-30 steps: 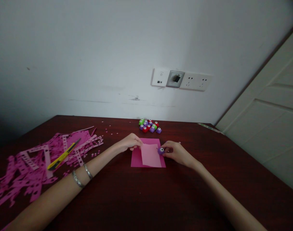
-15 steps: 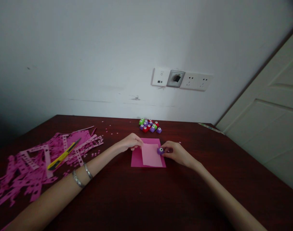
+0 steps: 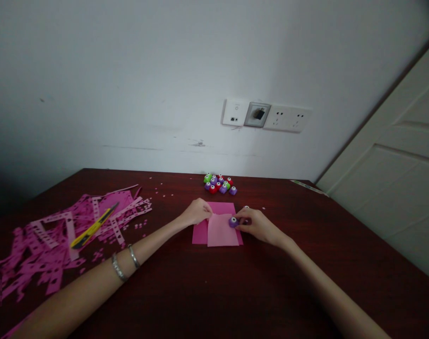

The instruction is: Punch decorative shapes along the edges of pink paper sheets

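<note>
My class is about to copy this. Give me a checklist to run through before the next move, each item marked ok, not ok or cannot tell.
1. Left hand grips the light sheet near its upper left corner: ok.
2. Right hand holds the purple punch at the light sheet's right edge: ok.
3. Paper seated properly in the purple punch's slot: cannot tell; the slot is not visible.
4. Knife away from both hands: ok; it lies on the scraps.
5. Knife blade fully retracted: cannot tell; too small.
6. Table tidied of scraps: not ok; a pile covers its left side.
</note>
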A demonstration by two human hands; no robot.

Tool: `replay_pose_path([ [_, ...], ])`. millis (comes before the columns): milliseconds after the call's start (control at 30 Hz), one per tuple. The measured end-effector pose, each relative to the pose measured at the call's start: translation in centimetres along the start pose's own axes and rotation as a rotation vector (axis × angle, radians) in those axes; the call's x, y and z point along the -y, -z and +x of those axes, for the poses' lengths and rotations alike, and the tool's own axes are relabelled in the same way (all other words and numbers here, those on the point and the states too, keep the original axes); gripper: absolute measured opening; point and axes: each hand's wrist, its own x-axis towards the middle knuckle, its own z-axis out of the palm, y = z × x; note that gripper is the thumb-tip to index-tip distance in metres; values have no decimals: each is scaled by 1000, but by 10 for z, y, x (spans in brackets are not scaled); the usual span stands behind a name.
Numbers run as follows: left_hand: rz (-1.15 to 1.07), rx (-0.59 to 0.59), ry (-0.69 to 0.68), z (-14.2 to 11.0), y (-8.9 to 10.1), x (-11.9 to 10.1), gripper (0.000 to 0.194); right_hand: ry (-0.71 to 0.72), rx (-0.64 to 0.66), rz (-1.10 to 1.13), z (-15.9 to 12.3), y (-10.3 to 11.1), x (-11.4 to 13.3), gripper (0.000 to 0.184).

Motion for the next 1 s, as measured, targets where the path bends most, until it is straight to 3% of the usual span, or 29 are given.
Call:
replay_pose_path([
  [133, 129, -82, -111, -1, -5, 0, 10, -11, 6, 12, 1, 0, 0, 18],
  [333, 376, -181, -191, -4, -13, 4, 25, 1, -3, 16, 2, -3, -8, 19],
  [533, 421, -102, -174, -5, -14, 1, 21, 14, -33, 21, 3, -5, -15, 19],
  [800, 392, -97, -176, -6, -13, -2, 17, -8, -26, 33, 2, -3, -13, 23],
  [1000, 327, -147, -200, -5, -7, -6, 21, -312, 2, 176, -1, 17, -3, 35],
])
